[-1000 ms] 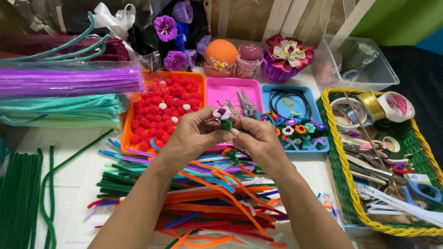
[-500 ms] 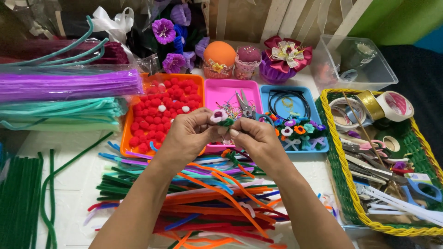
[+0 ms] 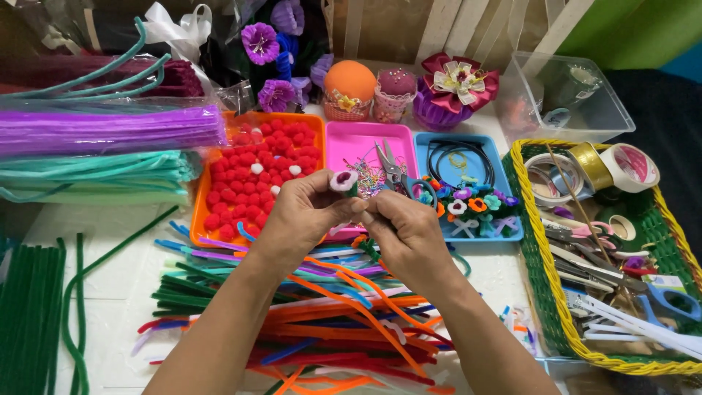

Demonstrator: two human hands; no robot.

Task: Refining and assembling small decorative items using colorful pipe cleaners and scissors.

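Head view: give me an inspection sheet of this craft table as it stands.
Surface: white table, mostly covered.
Job's things: small pink-and-white chenille flower on a green stem, pinched at the left hand's fingertips.
Clutter: loose pile of chenille stems; orange tray of red pompoms; pink tray with scissors; blue tray of small flowers; green basket of tape rolls and tools.
Hands: left hand and right hand, close together on the flower's stem.
Cables: nothing seen.
Surroundings: finished flower ornaments, clear plastic box behind.

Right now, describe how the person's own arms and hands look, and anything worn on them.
Both forearms are bare up to the frame's lower edge, with no sleeves in view. The left hand and right hand wear no gloves; no rings, watch or bracelets can be seen. Fingernails look short and unpainted.
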